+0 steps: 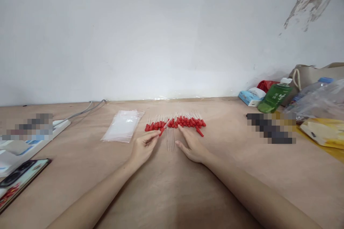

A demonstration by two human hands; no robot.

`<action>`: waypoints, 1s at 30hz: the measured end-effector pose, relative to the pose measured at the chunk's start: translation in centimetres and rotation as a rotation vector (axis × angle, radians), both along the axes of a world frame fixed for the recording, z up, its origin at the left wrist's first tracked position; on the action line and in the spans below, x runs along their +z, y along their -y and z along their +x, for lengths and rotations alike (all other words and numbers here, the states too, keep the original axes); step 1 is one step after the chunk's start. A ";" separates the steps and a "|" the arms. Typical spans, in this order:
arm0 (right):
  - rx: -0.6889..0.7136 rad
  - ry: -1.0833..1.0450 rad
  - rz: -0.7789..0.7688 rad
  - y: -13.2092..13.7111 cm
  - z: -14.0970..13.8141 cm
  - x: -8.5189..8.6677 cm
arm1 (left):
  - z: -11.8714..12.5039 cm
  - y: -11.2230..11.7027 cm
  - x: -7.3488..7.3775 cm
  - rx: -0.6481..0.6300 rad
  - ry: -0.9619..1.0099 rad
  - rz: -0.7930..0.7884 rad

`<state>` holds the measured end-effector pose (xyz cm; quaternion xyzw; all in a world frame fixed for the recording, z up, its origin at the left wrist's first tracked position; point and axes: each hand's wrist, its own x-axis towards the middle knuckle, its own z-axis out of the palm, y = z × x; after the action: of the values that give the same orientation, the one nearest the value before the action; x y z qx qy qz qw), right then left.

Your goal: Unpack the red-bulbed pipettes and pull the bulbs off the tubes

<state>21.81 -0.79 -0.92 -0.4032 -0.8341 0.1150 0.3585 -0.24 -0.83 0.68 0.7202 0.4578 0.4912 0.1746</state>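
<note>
The person's left hand (pixel 143 146) is closed in a pinch, thumb and forefinger clamped on a single clear glass dropper (pixel 164 127) with a red rubber bulb. The bulb sits at the fingertips and the thin tube slants up and to the right, over the nearer edge of the row behind it. That row of red-bulbed glass droppers (pixel 185 121) lies across the middle of the light brown tabletop (pixel 172 193), just beyond both hands, with the bulbs toward the person and the tubes pointing at the white wall (pixel 161 35). The right hand (pixel 192 146) lies open and flat on the table, fingers together and stretched forward, gripping nothing, its fingertips just beside the near edge of the row. Between the two hands lie a few bare clear glass tubes (pixel 170 143), side by side on the surface. Left of the row, near the left hand, rests a flat stack of clear plastic bags (pixel 123 125). Further left a white power strip (pixel 60 126) with a grey cable (pixel 86 109) lies along the table, and a phone in a patterned case (pixel 21 177) sits at the near left edge. Well apart on the right stand a tilted green plastic bottle (pixel 274 98), a small blue and white box (pixel 249 97), a beige cloth bag with rope handles (pixel 309 75) and a yellow packet (pixel 322 130).
</note>
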 end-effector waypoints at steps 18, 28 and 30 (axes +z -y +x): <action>0.019 0.151 0.351 2.0 0.6 0.6 | 0.1 2.8 0.0 -0.220 -0.344 0.121; 0.094 0.208 0.420 2.8 0.6 0.8 | 0.3 3.3 -0.5 -0.258 -0.530 0.166; 0.105 0.203 0.418 3.0 0.5 0.8 | 0.3 3.4 -0.5 -0.265 -0.550 0.173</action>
<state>22.30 -3.78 -0.15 -0.2858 -0.8913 -0.0829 0.3422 0.02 -4.24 0.22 0.8916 0.3465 0.2883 0.0449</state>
